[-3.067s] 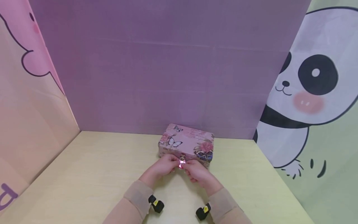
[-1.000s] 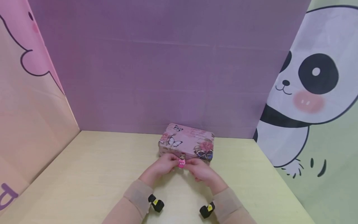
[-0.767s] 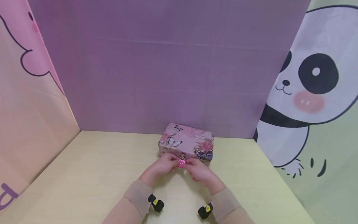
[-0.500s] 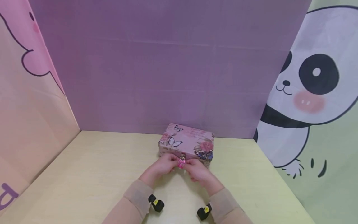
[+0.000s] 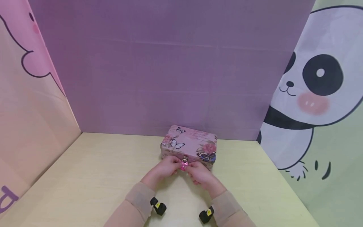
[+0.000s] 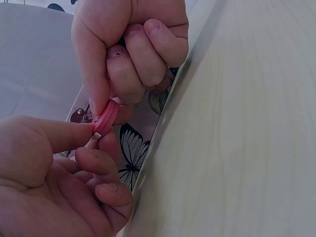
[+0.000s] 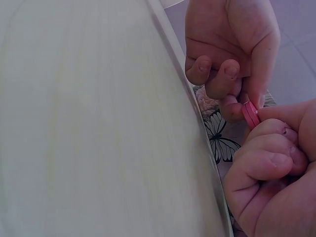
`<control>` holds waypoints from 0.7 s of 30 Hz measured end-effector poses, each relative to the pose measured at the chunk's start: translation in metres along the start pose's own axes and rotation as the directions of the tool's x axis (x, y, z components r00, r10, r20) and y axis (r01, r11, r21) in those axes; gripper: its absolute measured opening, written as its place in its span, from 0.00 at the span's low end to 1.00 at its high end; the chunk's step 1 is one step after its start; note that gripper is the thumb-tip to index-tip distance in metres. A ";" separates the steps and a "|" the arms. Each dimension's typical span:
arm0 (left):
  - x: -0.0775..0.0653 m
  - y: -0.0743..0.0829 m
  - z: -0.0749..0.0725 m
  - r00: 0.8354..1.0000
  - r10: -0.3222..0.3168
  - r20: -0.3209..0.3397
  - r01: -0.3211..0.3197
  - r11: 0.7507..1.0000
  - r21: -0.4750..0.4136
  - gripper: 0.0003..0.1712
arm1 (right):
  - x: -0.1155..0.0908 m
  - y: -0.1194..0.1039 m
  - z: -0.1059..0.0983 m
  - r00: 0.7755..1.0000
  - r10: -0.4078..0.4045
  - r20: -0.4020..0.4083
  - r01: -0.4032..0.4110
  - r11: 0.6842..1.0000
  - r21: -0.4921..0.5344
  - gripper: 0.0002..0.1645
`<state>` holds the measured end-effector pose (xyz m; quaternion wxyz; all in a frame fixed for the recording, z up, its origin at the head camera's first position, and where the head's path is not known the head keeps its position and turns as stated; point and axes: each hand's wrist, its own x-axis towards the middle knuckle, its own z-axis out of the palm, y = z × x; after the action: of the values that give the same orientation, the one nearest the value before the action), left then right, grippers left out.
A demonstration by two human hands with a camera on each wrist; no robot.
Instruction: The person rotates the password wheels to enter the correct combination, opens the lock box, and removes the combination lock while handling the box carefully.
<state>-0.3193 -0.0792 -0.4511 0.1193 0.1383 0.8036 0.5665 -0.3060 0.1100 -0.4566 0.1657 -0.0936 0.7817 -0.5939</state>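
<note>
A pink padlock (image 5: 184, 165) with a metal shackle hangs from the front clasp of a pink box (image 5: 193, 138) printed with butterflies and roses. The box's lid is down. My left hand (image 5: 164, 167) pinches the padlock's left side between thumb and finger. From the right, my right hand (image 5: 202, 174) pinches it too, its thumb on the lower face. The left wrist view shows the padlock (image 6: 105, 119) edge-on between both hands, with a small silver piece on its rim. In the right wrist view, fingers cover most of the padlock (image 7: 251, 114).
The box stands near the back of a pale wood-grain table (image 5: 113, 176), close to a purple backdrop (image 5: 170, 78). Side panels bear a cartoon panda (image 5: 320, 104) and a pink figure (image 5: 37, 60). Each wrist carries a small black camera (image 5: 159, 208).
My right wrist swung a little right and then back left, with its thumb shifting over the padlock's face. The left hand and the box have kept their places.
</note>
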 end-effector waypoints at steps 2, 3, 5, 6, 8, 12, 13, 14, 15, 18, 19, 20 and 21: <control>0.000 0.000 0.000 1.000 0.009 -0.001 -0.009 1.000 0.003 0.09 | 0.000 0.000 0.000 1.000 0.003 0.002 -0.003 1.000 0.000 0.15; 0.000 0.000 0.000 1.000 0.010 -0.001 -0.010 1.000 0.001 0.09 | 0.000 0.000 0.001 1.000 0.000 0.004 0.000 1.000 -0.001 0.15; 0.000 0.001 0.000 1.000 0.010 -0.002 -0.010 1.000 -0.002 0.09 | 0.000 0.000 0.001 1.000 0.000 0.005 0.000 1.000 -0.002 0.15; 0.000 0.001 0.000 1.000 0.012 -0.001 -0.012 1.000 -0.003 0.09 | 0.000 0.000 0.001 1.000 -0.002 0.005 0.002 1.000 -0.002 0.15; 0.000 0.001 0.000 1.000 0.009 -0.001 -0.009 1.000 -0.006 0.09 | 0.000 0.000 0.001 1.000 0.003 0.006 -0.003 1.000 0.003 0.15; 0.001 0.001 0.000 1.000 0.001 -0.001 -0.001 1.000 -0.005 0.09 | 0.000 0.000 0.001 1.000 0.012 0.009 -0.012 1.000 0.017 0.15; 0.001 0.001 0.000 1.000 -0.001 0.000 0.001 1.000 -0.001 0.09 | 0.000 0.001 0.001 1.000 0.011 0.011 -0.011 1.000 0.020 0.15; 0.001 0.001 -0.001 1.000 0.000 0.000 0.000 1.000 0.003 0.09 | 0.000 0.001 0.001 1.000 0.014 0.011 -0.014 1.000 0.025 0.16; 0.001 0.001 -0.001 1.000 -0.001 0.001 0.001 1.000 0.006 0.09 | 0.001 0.001 0.001 1.000 0.015 0.013 -0.015 1.000 0.026 0.16; 0.000 0.001 -0.001 1.000 0.001 0.003 -0.001 1.000 0.014 0.09 | 0.001 0.000 0.001 1.000 0.024 0.012 -0.025 0.999 0.028 0.16; 0.000 0.001 -0.001 1.000 0.003 0.004 -0.003 1.000 0.014 0.09 | 0.001 0.001 0.001 1.000 0.026 0.012 -0.026 0.999 0.024 0.16; 0.000 0.001 -0.001 1.000 0.005 0.004 -0.005 1.000 0.015 0.10 | 0.001 0.000 0.001 0.999 0.030 0.011 -0.031 0.999 0.024 0.16; 0.000 0.001 -0.001 1.000 0.005 0.005 -0.005 1.000 0.015 0.10 | 0.001 0.001 0.001 0.999 0.031 0.010 -0.031 0.999 0.020 0.16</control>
<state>-0.3197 -0.0793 -0.4502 0.1188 0.1427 0.8070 0.5606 -0.3065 0.1088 -0.4575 0.1796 -0.0825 0.7763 -0.5986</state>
